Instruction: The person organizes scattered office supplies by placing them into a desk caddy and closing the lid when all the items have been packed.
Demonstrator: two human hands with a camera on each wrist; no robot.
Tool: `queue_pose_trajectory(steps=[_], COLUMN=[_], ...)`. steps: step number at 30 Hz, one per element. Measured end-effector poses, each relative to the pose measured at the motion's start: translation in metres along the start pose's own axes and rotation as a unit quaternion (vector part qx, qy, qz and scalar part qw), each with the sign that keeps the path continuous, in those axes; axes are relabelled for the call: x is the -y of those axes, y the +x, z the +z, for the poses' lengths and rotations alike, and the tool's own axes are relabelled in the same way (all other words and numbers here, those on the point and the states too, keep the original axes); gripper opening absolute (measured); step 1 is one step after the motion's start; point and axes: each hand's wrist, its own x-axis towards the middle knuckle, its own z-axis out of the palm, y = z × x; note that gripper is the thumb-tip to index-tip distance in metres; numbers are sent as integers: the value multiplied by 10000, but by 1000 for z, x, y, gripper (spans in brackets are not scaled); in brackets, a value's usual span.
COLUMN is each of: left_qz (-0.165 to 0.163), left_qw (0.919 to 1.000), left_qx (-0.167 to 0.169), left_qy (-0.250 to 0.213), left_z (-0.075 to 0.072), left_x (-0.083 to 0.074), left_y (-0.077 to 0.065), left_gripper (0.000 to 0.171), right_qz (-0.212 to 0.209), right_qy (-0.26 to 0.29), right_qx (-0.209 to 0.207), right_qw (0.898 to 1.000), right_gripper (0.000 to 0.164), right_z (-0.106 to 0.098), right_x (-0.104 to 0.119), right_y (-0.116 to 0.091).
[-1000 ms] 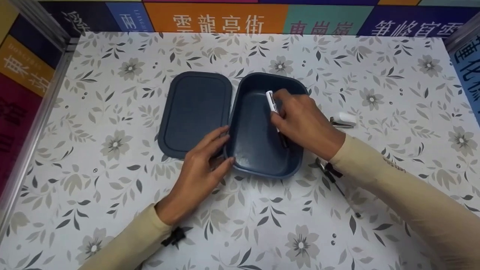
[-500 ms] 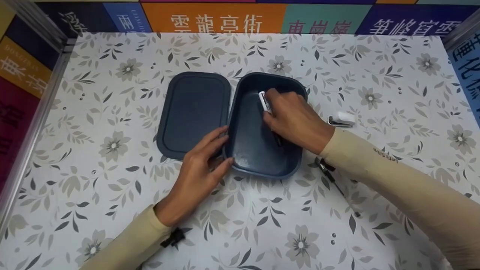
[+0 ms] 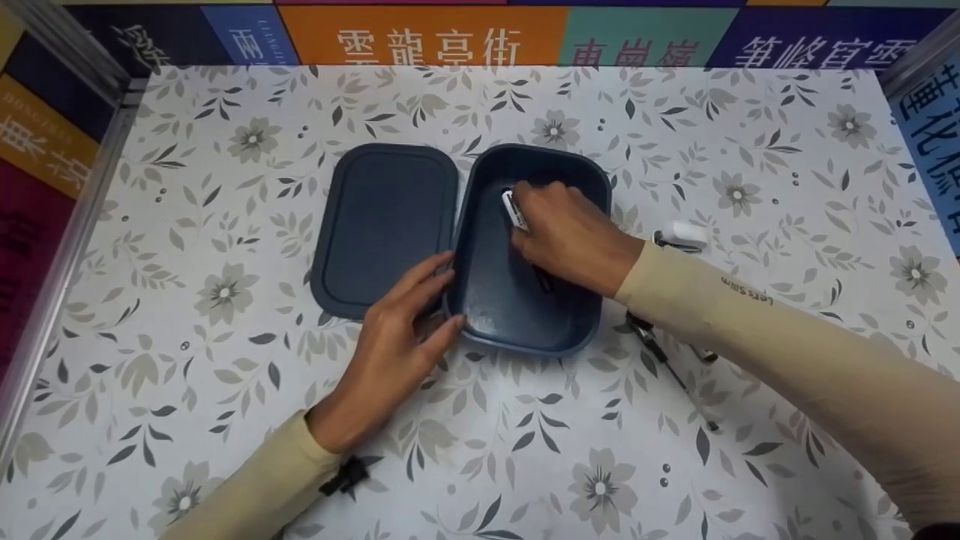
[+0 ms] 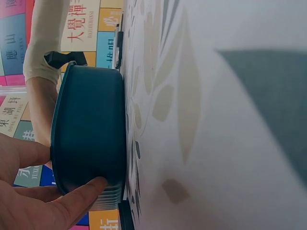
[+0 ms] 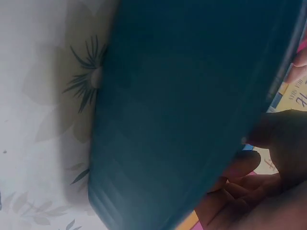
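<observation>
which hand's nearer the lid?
Left. The left hand is at the near corner of the lid, fingertips against the box. The right hand is farther off, inside the box, gripping the white marker.

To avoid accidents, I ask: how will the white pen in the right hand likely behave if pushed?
The white pen looks straight, so it is probably stiff. Its slim, seemingly round body may roll easily, though the raised walls of the box would likely stop it.
</observation>
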Motion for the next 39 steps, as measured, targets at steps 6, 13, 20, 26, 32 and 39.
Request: queue_pose_trajectory(steps=[6, 13, 20, 26, 32, 39], left_qz=[-28, -123, -208, -157, -112, -119], left_qw=[9999, 9998, 9995, 9997, 9998, 9998], left_qx=[32, 70, 58, 88, 52, 36], left_qy=[114, -115, -245, -180, -140, -178], left_z=[0, -1, 0, 0, 0, 1], left_x=[0, 0, 0, 0, 0, -1], left_y=[1, 0, 0, 0, 0, 1], left_gripper=[52, 52, 53, 53, 53, 53], right_qz=[-13, -359, -295, -238, -105, -31], right_qy=[-41, -103, 34, -10, 22, 74], right_qx=[68, -106, -24, -35, -175, -345], right_qw=[10000, 9992, 9996, 9997, 9998, 9994], right_gripper=[14, 5, 12, 11, 18, 19], right_z=[7, 11, 2, -7, -14, -17], right_x=[-2, -5, -5, -8, -11, -14], right_y=[6, 6, -1, -11, -21, -37])
